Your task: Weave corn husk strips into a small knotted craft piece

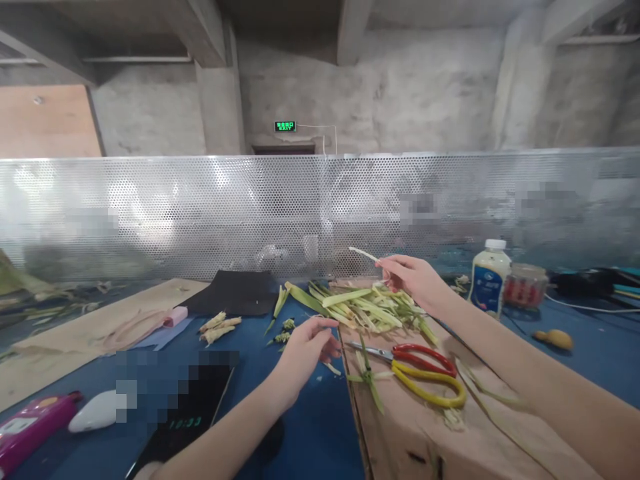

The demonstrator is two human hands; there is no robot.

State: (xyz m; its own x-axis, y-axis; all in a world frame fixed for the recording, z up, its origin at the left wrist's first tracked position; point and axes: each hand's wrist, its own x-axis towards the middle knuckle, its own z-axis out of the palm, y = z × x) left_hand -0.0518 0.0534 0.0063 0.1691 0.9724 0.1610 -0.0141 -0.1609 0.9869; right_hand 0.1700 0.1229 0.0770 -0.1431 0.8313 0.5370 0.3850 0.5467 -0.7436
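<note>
My right hand is raised over the far end of the cardboard, pinching a thin pale green plant strip that points up and left. Below it lies a pile of cut green leaf strips. My left hand hovers over the blue table by the cardboard's left edge, fingers loosely curved and apart, with nothing visible in it. Just right of it rest scissors with one red and one yellow handle loop, partly over a crossed knot of green strips. Small woven green pieces sit to its left.
The cardboard covers the table's right part. Behind it stand a white bottle and a jar; a small gourd lies nearby. Leftward are husk rolls, a black sheet, a phone and a purple device. A perforated metal screen stands behind.
</note>
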